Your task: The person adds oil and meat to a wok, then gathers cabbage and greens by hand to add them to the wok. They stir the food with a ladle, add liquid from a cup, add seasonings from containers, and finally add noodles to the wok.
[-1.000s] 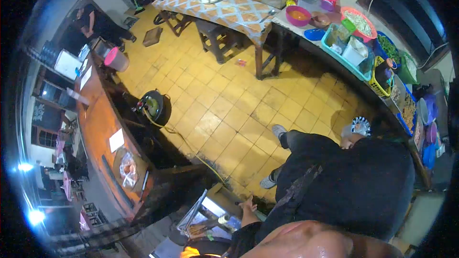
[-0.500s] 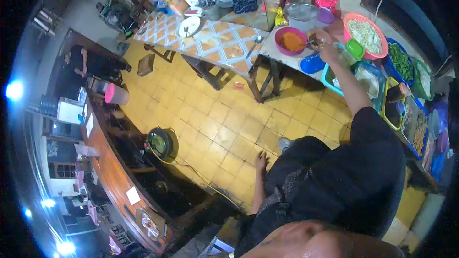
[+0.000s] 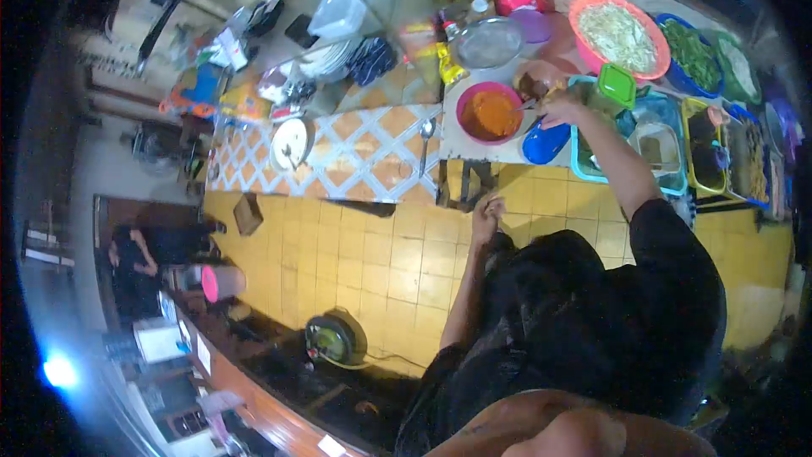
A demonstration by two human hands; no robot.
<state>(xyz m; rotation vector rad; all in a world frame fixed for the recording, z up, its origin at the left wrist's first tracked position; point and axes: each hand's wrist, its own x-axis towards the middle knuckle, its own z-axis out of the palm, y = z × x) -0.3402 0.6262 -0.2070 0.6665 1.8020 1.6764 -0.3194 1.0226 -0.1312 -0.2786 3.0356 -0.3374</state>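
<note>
My right hand (image 3: 560, 108) is closed round the handle of a spoon (image 3: 528, 105), above the table between a pink bowl (image 3: 463, 123) of orange paste and a brownish bowl (image 3: 554, 76). Just below its fingers lies a blue object (image 3: 545, 144). Beside my wrist are a green-lidded box (image 3: 617, 86) and a turquoise tray (image 3: 584, 167). Lower down, my left hand (image 3: 487, 217) hangs in front of my body over the yellow floor, its fingers loosely apart and holding nothing.
Shredded vegetables fill a coral basin (image 3: 584, 13); leafy greens sit in a blue basin (image 3: 719, 76). A yellow basket (image 3: 694, 178) is at right. On the tiled table (image 3: 364, 148) are a white plate (image 3: 277, 152) and a spoon (image 3: 425, 152). A person (image 3: 152, 258) stands far left.
The view has turned and shifted, so the tables appear larger and more level. My left hand has risen nearer the table edge. My right hand remains beside the pink bowl.
</note>
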